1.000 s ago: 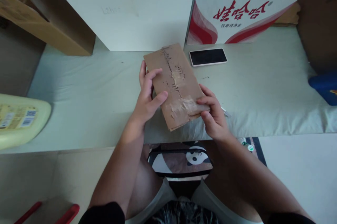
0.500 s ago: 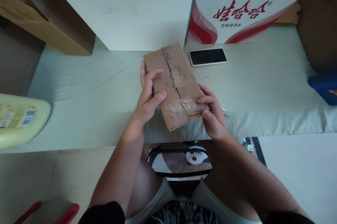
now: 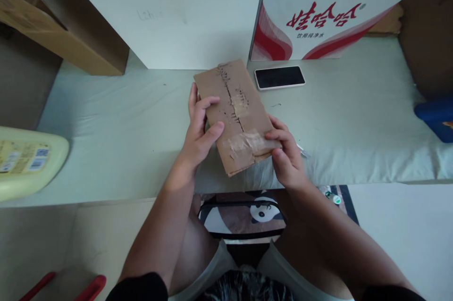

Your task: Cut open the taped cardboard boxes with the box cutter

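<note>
A flat brown cardboard box (image 3: 233, 107) is held tilted over the front part of the cloth-covered surface. Crinkled clear tape crosses its near end, and a torn seam with dark marks runs along its top. My left hand (image 3: 201, 131) grips the box's left side, thumb and a finger on top. My right hand (image 3: 287, 152) pinches the near right corner, its other fingers along or beneath the edge. Beyond the box's right side lies a phone (image 3: 279, 77) with a dark screen. A small shiny object (image 3: 303, 151), partly hidden, lies just right of my right hand.
Behind stand a large white box (image 3: 198, 18) and a white-and-red carton (image 3: 318, 18). An open cardboard box (image 3: 85, 32) is at the back left, a pale yellow-green bottle (image 3: 31, 162) at the left edge. A blue container (image 3: 437, 119) sits at the right edge.
Both hands keep the same hold on the cardboard box. Only a very slight shift of the whole view shows.
</note>
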The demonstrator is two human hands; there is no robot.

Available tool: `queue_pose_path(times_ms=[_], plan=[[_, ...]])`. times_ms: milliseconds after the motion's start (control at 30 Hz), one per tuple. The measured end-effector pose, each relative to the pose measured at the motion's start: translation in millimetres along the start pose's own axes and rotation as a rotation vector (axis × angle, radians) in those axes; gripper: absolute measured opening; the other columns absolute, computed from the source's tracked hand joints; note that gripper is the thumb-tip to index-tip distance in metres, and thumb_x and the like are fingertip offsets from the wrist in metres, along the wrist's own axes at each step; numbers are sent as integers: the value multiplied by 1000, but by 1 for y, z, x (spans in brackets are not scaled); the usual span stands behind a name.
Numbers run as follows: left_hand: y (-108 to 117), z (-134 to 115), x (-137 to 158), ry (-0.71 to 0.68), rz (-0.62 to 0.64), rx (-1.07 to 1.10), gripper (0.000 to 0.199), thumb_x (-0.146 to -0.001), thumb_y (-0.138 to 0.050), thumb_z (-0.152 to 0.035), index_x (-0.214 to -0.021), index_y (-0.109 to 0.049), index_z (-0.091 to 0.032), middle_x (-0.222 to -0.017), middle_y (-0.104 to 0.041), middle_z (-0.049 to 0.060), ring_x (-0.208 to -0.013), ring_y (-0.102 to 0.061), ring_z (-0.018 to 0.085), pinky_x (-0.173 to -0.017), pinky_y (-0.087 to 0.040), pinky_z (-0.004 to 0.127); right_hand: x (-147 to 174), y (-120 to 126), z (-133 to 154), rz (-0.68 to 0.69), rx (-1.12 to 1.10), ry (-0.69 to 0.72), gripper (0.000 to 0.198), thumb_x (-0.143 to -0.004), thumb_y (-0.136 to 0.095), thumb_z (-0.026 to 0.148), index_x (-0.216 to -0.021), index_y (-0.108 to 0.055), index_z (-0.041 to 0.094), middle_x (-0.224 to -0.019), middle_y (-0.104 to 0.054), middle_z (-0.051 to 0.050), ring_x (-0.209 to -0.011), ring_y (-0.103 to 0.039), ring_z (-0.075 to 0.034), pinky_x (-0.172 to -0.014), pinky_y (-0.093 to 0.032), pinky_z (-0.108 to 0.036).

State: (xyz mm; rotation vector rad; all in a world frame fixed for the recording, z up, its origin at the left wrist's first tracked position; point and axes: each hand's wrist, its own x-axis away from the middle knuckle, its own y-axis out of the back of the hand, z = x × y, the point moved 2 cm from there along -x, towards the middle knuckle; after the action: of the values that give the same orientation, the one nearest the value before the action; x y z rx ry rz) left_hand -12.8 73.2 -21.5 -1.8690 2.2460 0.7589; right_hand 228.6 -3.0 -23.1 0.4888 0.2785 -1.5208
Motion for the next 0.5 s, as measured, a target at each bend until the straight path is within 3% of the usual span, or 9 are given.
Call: queue_pose_path(times_ms=[100,233,367,500], plan=[[-1,-1,0,5,-17,7,59,-90,-68,-73,-139,-56,-41,-182,-11,-3,-172,-9,38,-137,-30,61,-3,10,-1,-144,42,-68,31,-106,-44,48,-125,-65,34,-145,-64,-8,-133,-65,-29,-103,-58,-50],[-3,-1,-1,19,-37,0,60,-89,-67,-75,-136,-57,-39,-182,-14,-1,-171,-13,38,-135,-32,62,-17,43,-8,-294,455,-229,19,-92,-56,31,-108,-66,26,-109,-71,-8,-101,-70,-25,-86,-57,-42],[-4,0,-1,12,-56,-6,62,-88,-67,-77,-135,-58,-37,-181,-15,0,-169,-16,39,-133,-35,63,-23,66,-22,-87,833,-401,35,-81,-60,31,-113,-68,20,-111,-72,-14,-95,-67,-30,-88,-56,-48],[-3,0,-1,16,-53,-7,62,-89,-66,-77,-136,-58,-38,-182,-14,0,-170,-15,38,-135,-32,62,-20,60,-27,200,1060,-453,37,-87,-61,32,-117,-74,16,-108,-74,-19,-99,-68,-35,-86,-54,-48]])
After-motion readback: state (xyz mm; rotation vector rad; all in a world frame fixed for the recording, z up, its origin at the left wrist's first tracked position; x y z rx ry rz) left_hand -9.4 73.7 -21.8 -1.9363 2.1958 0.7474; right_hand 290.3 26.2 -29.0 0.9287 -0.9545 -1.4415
